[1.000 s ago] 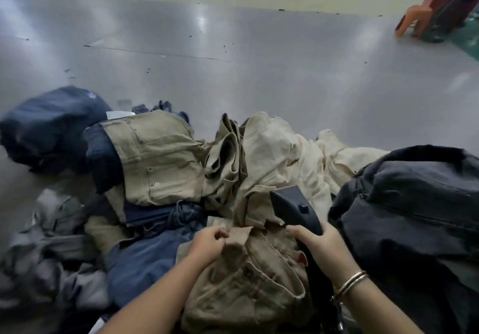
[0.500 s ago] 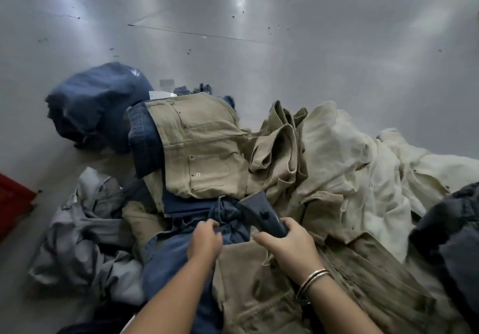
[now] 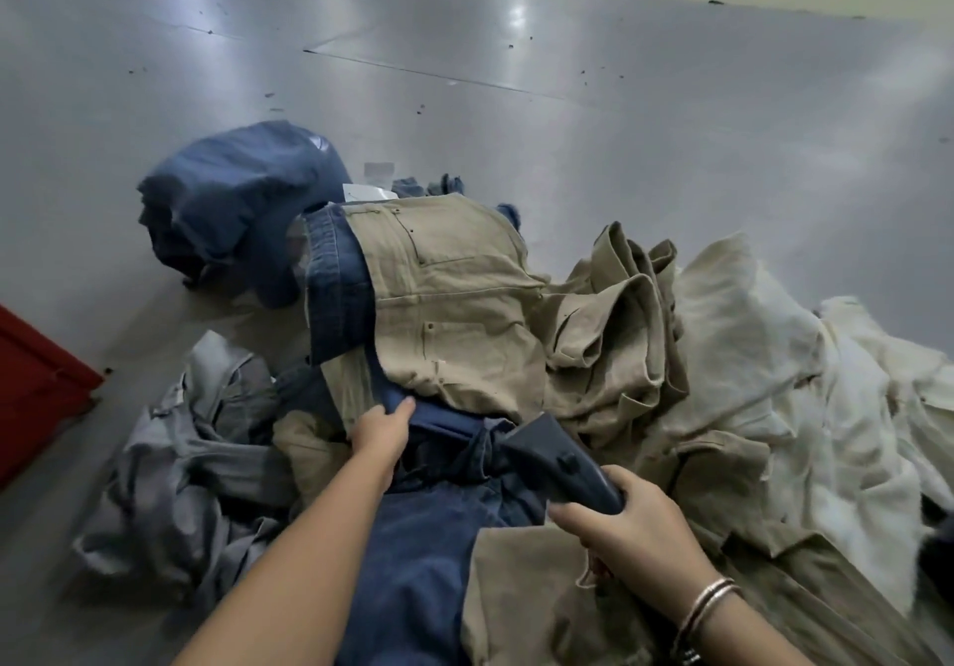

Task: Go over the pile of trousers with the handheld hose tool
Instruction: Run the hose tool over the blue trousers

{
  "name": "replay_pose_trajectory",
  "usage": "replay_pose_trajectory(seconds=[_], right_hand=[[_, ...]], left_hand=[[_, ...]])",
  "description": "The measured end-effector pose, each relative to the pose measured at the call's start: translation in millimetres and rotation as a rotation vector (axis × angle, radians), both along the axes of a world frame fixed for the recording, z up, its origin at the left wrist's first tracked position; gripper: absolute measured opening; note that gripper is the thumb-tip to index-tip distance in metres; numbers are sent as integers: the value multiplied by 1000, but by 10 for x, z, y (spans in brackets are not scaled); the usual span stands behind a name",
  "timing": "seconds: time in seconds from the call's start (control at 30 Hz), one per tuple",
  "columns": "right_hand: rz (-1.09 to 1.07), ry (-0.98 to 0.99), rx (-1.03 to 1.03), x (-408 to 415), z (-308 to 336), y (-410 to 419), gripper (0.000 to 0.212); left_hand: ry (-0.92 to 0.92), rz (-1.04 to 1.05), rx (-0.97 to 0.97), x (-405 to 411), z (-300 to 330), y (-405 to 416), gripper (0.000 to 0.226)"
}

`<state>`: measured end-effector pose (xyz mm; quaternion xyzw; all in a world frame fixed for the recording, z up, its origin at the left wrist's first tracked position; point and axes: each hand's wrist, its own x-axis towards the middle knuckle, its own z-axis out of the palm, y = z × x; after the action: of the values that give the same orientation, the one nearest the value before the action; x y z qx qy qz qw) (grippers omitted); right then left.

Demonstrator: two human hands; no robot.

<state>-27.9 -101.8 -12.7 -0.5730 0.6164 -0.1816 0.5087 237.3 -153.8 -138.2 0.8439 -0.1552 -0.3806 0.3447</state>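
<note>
My right hand point(image 3: 627, 526) grips the dark handheld hose tool point(image 3: 560, 461), now swung left off the khaki trousers point(image 3: 454, 304). My left hand point(image 3: 382, 428) has reached farther, pinching the blue denim trousers point(image 3: 428, 526) flat for its pass.

The glossy grey floor point(image 3: 516, 71), speckled with dark debris, carries a mixed pile of trousers point(image 3: 464, 304). Directly on it lie a rolled blue denim bundle point(image 3: 232, 200) at far left, crumpled grey trousers point(image 3: 196, 484) at near left, cream trousers point(image 3: 800, 381) at right, and a red box point(image 3: 36, 386) at the left edge.
</note>
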Motion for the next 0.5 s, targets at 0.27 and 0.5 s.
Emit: replay_pose_trajectory(seconds=[0.27, 0.5], right_hand=[[-143, -166, -151, -465, 774, 244, 18], [-362, -409, -425, -1134, 1901, 697, 12]], left_hand=[[-21, -309, -469, -699, 1396, 49, 28], [266, -561, -920, -1475, 3177, 300, 26]])
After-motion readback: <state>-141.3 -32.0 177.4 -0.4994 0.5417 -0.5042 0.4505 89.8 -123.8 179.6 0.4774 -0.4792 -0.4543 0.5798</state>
